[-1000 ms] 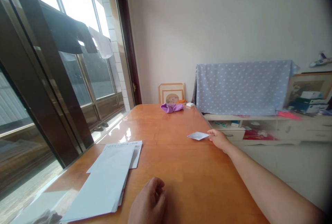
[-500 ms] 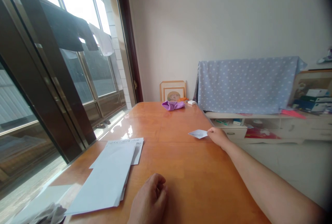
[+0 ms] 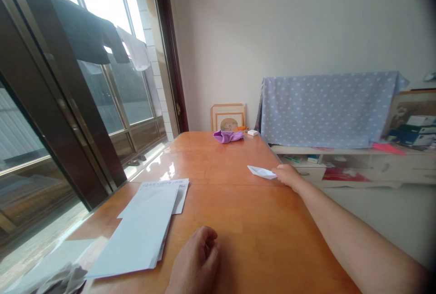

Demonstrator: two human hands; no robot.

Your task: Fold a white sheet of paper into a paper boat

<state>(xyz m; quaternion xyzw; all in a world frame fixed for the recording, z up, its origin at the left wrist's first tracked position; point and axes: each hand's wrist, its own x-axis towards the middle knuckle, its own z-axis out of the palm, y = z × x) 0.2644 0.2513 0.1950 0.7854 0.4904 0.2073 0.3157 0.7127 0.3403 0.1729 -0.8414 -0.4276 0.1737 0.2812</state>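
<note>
A small white folded paper boat (image 3: 261, 172) is at the right side of the wooden table (image 3: 238, 221). My right hand (image 3: 285, 176), arm stretched forward, pinches the boat's right end between closed fingers. The boat is tilted, and I cannot tell whether it touches the tabletop. My left hand (image 3: 197, 260) rests at the near edge with its fingers loosely curled in; nothing shows in it. To its left lies a stack of white paper sheets (image 3: 139, 235), the rear sheet bearing handwriting.
A purple cloth (image 3: 228, 137) and a small white box (image 3: 252, 132) lie at the far end, before leaning picture frames (image 3: 228, 114). Grey crumpled material (image 3: 63, 280) is at the near left. A low white cabinet (image 3: 381, 166) stands beyond the table's right edge.
My right hand has turned the paper boat, so its side shows now instead of its open diamond shape, and has shifted slightly right. My left hand stays in place.
</note>
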